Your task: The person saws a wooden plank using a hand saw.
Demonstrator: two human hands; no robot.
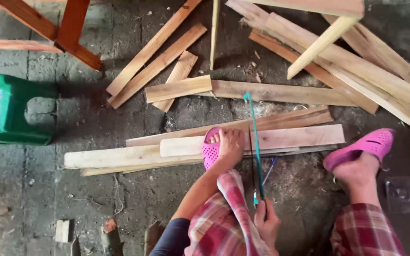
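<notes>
Planks [262, 138] lie stacked across the middle of the frame on the concrete floor [48, 199], and we pin them there with our left foot in a pink slipper [210, 150]. Our left hand [231, 144] rests on top of that foot and the board beneath it, fingers spread loosely and flat rather than curled round anything. Just right of it a teal-framed hacksaw [256, 142] stands nearly upright in the picture, its far end near the centre of the frame and its blade crossing the top plank. Our right hand [266, 223], at the lower middle of the frame, is closed around the saw's handle (the grip itself is mostly hidden by the fingers). Pale sawdust [285, 178] lies on the floor just below the cut, to the right of the blade. Our right foot, in a second pink slipper [361, 147], sits on the floor at the right, just beyond the end of the stacked boards. Red plaid trousers [224, 223] fill the bottom centre. More loose boards [347, 61] are scattered across the upper right, and a shorter pair [153, 57] lies slanted at the upper middle. A green plastic stool [10, 109] lies at the left edge, with reddish wooden legs [62, 33] in the upper left corner.
</notes>
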